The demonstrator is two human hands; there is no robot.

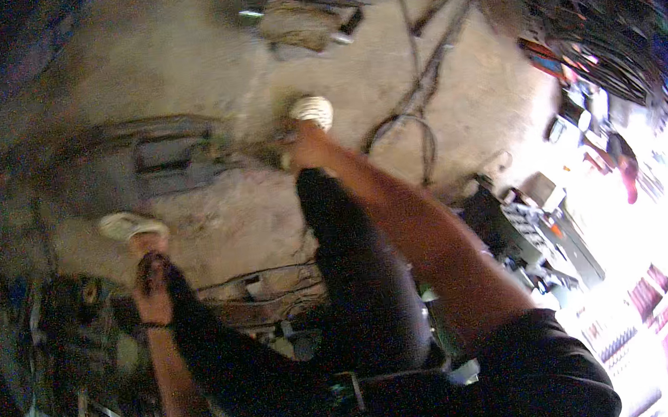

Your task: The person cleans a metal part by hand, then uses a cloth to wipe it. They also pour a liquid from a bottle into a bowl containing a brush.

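On tan, stained floor (178,46): long dark piece (178,178) with rectangular opening lies ahead of left shoe (134,226), to left of right hand (307,144). Right hand just beside right shoe (313,113); left hand (152,289) near left shoe. Both blurred; cannot tell if clenched, released or grasping. Advisable: slow hands, balanced stance, feet off edges. Floor rough; piece seems rigid, likely metal; cables (424,89) dark, looping; right shoe pale, ridged.

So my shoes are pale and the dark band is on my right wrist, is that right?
Not quite: the head view shows the dark band on your left wrist, not your right. The shoes are pale, as you said.
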